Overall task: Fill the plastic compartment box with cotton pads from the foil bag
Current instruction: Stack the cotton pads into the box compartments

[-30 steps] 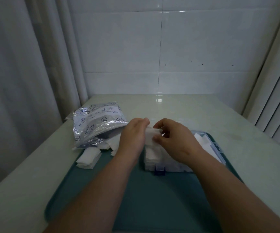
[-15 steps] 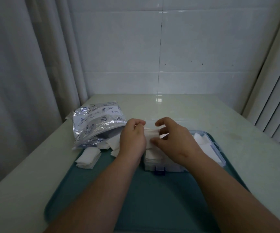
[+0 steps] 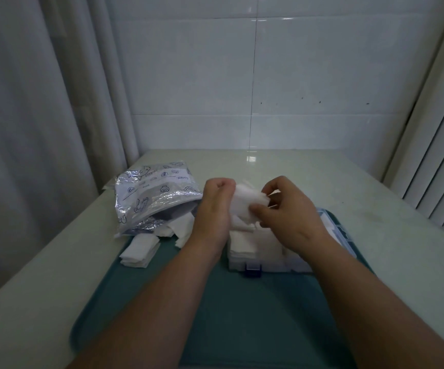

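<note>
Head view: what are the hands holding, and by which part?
A bunch of cotton pads: left hand grips its left end, right hand pinches its right edge.

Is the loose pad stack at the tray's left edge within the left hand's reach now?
Probably yes: the stack lies uncovered near the left hand, nothing between, though that hand grips other pads.
</note>
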A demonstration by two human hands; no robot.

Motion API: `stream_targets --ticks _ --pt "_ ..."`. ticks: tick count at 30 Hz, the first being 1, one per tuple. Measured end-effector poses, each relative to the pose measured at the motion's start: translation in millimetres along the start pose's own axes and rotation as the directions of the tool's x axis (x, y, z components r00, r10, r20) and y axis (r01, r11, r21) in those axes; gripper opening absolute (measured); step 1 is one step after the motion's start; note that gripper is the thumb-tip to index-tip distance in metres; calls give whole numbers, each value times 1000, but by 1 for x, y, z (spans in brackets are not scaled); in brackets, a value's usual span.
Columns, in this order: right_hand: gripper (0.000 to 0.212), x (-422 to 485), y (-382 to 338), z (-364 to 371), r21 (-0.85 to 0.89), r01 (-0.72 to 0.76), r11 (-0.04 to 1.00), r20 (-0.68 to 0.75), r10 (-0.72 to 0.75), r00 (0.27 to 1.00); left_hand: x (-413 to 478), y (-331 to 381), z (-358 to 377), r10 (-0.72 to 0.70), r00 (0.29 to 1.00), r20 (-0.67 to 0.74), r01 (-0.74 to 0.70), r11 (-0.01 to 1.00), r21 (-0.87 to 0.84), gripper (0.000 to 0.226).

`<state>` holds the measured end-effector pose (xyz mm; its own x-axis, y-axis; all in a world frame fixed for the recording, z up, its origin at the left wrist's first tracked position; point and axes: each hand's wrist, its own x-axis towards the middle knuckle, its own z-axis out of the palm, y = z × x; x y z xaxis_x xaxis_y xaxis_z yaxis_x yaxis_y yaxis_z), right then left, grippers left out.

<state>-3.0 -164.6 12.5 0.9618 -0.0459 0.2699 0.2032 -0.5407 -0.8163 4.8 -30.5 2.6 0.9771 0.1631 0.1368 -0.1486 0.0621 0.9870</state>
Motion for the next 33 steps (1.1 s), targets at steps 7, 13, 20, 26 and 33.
stream_targets --ticks 7,13,20,26,33 --pt "21 3 -2 -16 216 -83 973 5 84 996 -2 -2 3 59 990 132 -79 985 151 29" --pt "15 5 1 -25 112 -46 993 -21 48 999 3 5 2 129 986 107 -145 976 163 28" --pt "6 11 7 -36 170 -24 985 -163 52 985 22 15 11 92 982 167 -128 966 222 25" --pt "17 16 13 -27 22 -113 993 -39 114 993 24 4 20 53 968 244 -159 884 439 23" --pt "18 19 21 -23 -102 -156 982 19 159 987 24 -3 27 93 960 266 -226 815 533 14"
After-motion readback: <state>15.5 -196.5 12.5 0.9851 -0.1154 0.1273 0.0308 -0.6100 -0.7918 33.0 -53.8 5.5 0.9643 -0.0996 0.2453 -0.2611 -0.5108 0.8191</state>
